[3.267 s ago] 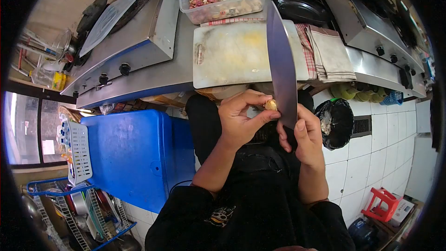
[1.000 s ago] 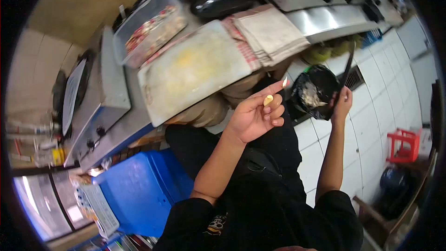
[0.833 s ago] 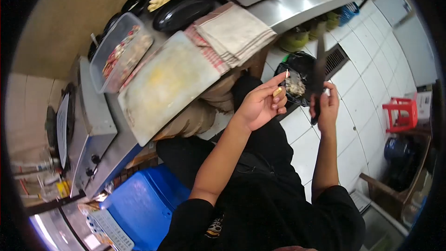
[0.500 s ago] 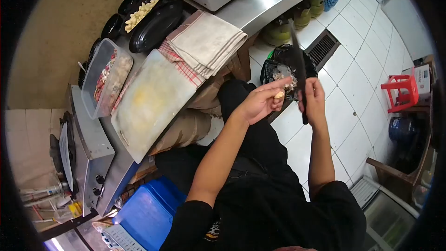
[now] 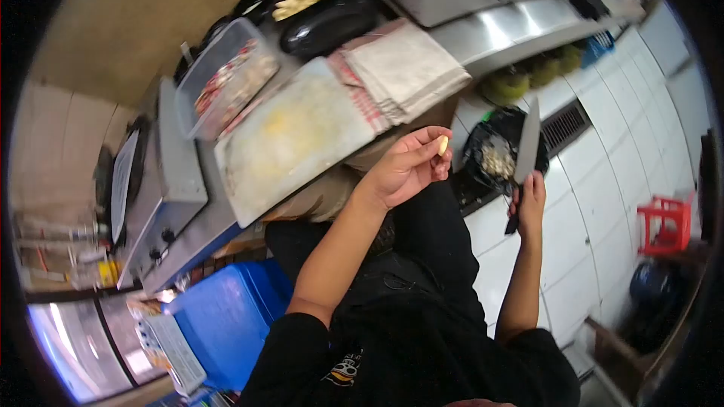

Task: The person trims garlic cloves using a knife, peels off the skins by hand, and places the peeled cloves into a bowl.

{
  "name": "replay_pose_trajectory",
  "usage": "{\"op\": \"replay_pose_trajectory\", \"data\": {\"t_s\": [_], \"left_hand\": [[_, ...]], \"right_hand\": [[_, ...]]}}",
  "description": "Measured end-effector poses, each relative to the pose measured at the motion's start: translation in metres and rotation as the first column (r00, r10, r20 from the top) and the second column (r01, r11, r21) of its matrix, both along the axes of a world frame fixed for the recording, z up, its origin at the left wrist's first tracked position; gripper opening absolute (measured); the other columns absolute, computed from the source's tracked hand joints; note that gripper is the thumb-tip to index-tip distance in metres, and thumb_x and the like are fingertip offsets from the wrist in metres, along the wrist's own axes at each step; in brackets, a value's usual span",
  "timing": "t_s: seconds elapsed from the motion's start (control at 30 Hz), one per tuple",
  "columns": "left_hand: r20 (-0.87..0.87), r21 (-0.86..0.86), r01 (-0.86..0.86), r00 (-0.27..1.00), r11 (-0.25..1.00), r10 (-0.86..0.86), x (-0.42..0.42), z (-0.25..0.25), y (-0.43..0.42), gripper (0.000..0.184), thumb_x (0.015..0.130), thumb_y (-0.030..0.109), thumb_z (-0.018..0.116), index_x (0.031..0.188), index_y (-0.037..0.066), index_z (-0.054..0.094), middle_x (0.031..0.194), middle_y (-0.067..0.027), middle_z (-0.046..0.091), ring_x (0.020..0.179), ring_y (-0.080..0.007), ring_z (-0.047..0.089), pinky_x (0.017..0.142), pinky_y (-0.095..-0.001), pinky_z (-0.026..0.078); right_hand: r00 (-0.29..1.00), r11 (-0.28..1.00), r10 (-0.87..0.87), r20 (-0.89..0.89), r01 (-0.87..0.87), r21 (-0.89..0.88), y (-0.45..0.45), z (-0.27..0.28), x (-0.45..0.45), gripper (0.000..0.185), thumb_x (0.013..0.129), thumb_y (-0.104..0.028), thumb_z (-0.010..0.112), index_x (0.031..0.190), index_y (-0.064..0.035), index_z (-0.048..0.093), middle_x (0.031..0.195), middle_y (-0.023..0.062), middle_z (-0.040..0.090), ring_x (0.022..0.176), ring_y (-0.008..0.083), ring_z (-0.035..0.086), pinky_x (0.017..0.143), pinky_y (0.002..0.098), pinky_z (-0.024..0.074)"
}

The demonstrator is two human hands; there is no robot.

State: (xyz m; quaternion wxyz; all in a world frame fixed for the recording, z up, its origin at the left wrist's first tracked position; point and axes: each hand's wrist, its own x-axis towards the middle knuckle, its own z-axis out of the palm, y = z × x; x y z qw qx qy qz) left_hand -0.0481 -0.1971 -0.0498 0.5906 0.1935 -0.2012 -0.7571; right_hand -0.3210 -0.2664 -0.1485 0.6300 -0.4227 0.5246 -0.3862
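A small pale peeled garlic clove [image 5: 443, 145] is pinched between the thumb and fingers of my left hand [image 5: 411, 164], raised in front of my lap. My right hand [image 5: 531, 200] is wrapped round the dark handle of a large kitchen knife [image 5: 529, 143], its broad blade pointing up and away. Just beyond the hands, a black plastic bag [image 5: 473, 152] stands open on the floor with pale peelings [image 5: 498, 160] inside. Left of my left hand lies a white cutting board [image 5: 290, 136] with a yellowish stain. Peeled cloves [image 5: 308, 0] are heaped on a black dish at the back.
A clear plastic box [image 5: 197, 122] with red and whitish pieces sits beside the board. A folded cloth [image 5: 411, 68] and a black oval dish [image 5: 329, 28] are on the counter. Gas cylinders [image 5: 507, 87] stand under it. A blue box [image 5: 222, 324] is at lower left, a red stool [image 5: 664, 224] at right.
My hands have drawn apart. The left has moved back with the clove, now lifted to its fingertips; the right has lowered with the knife, turning the blade's flat into view. The camera view has swung left.
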Motion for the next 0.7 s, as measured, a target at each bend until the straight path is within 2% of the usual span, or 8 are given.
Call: {"op": "replay_pose_trajectory", "data": {"t_s": [0.07,0.13,0.27,0.3,0.5,0.57,0.67,0.7], "left_hand": [[0.096,-0.024,-0.112,0.989,0.993,0.114,0.031,0.022,0.017,0.032,0.087,0.014,0.062,0.116,0.005,0.051,0.087,-0.0046,0.058,0.075,-0.0123,0.051,0.070,-0.0285,0.043],[0.401,-0.095,-0.302,0.860,0.948,0.315,0.069,0.059,0.034,0.034,0.086,0.014,0.063,0.117,0.004,0.051,0.085,-0.0049,0.060,0.073,-0.0125,0.053,0.068,-0.0261,0.044],[0.763,-0.292,-0.588,0.333,0.754,0.554,0.157,0.094,0.021,0.026,0.084,0.015,0.066,0.104,0.004,0.053,0.082,-0.0048,0.063,0.068,-0.0095,0.055,0.062,-0.0231,0.045],[0.791,-0.334,-0.617,0.227,0.712,0.568,0.177,0.100,0.009,0.024,0.083,0.016,0.067,0.098,0.003,0.054,0.080,-0.0051,0.065,0.064,-0.0079,0.056,0.058,-0.0222,0.045],[0.890,-0.324,-0.738,-0.024,0.593,0.456,0.291,0.073,-0.128,0.015,0.078,0.012,0.066,0.087,0.003,0.059,0.076,-0.0076,0.067,0.053,-0.0112,0.059,0.044,-0.0254,0.045],[0.941,-0.302,-0.777,-0.148,0.552,0.306,0.322,0.060,-0.170,0.014,0.074,0.013,0.068,0.083,0.004,0.061,0.074,-0.0075,0.067,0.053,-0.0141,0.061,0.044,-0.0272,0.047],[0.945,-0.314,-0.852,-0.240,0.419,0.222,0.362,0.038,-0.208,0.029,0.071,0.022,0.070,0.097,0.009,0.066,0.093,-0.0136,0.068,0.078,-0.0253,0.067,0.064,-0.0367,0.055],[0.927,-0.375,-0.846,-0.331,0.380,0.177,0.379,0.028,-0.216,0.033,0.072,0.027,0.069,0.100,0.010,0.066,0.105,-0.0158,0.065,0.097,-0.0287,0.063,0.082,-0.0393,0.051]], "right_hand": [[0.995,1.000,0.007,-0.097,-0.008,-0.010,0.007,-0.037,-0.011,0.020,0.099,-0.028,0.040,0.087,-0.0121,0.041,0.049,0.0005,0.037,0.033,0.0105,0.036,0.030,0.0257,0.0331],[0.992,1.000,0.021,-0.125,-0.018,0.025,0.022,-0.060,-0.018,0.020,0.098,-0.029,0.043,0.085,-0.0128,0.041,0.048,0.0004,0.037,0.032,0.0111,0.037,0.029,0.0262,0.0334],[0.984,0.991,0.088,-0.158,-0.069,0.117,0.045,-0.075,-0.019,0.023,0.096,-0.030,0.047,0.086,-0.0112,0.041,0.048,0.0001,0.038,0.032,0.0109,0.037,0.029,0.0266,0.0342],[0.983,0.989,0.096,-0.159,-0.076,0.126,0.047,-0.079,-0.019,0.022,0.096,-0.030,0.047,0.086,-0.0111,0.041,0.048,0.0000,0.038,0.032,0.0108,0.038,0.029,0.0266,0.0342],[0.975,0.991,0.088,-0.206,-0.065,0.114,0.043,-0.062,-0.001,0.018,0.096,-0.027,0.049,0.089,-0.0115,0.042,0.047,-0.0012,0.037,0.031,0.0095,0.037,0.029,0.0261,0.0334],[0.973,0.991,0.072,-0.220,-0.046,0.124,0.043,-0.057,-0.003,0.018,0.095,-0.027,0.050,0.090,-0.0114,0.042,0.047,-0.0018,0.037,0.032,0.0088,0.037,0.029,0.0260,0.0331],[0.969,0.994,0.050,-0.242,-0.023,0.110,0.046,-0.059,-0.013,0.017,0.093,-0.023,0.055,0.091,-0.0095,0.044,0.049,-0.0013,0.040,0.032,0.0090,0.037,0.029,0.0261,0.0331],[0.953,0.996,0.060,-0.298,-0.037,0.083,0.047,-0.057,-0.011,0.018,0.091,-0.021,0.057,0.088,-0.0073,0.046,0.049,-0.0008,0.041,0.032,0.0094,0.038,0.029,0.0261,0.0334]]}}
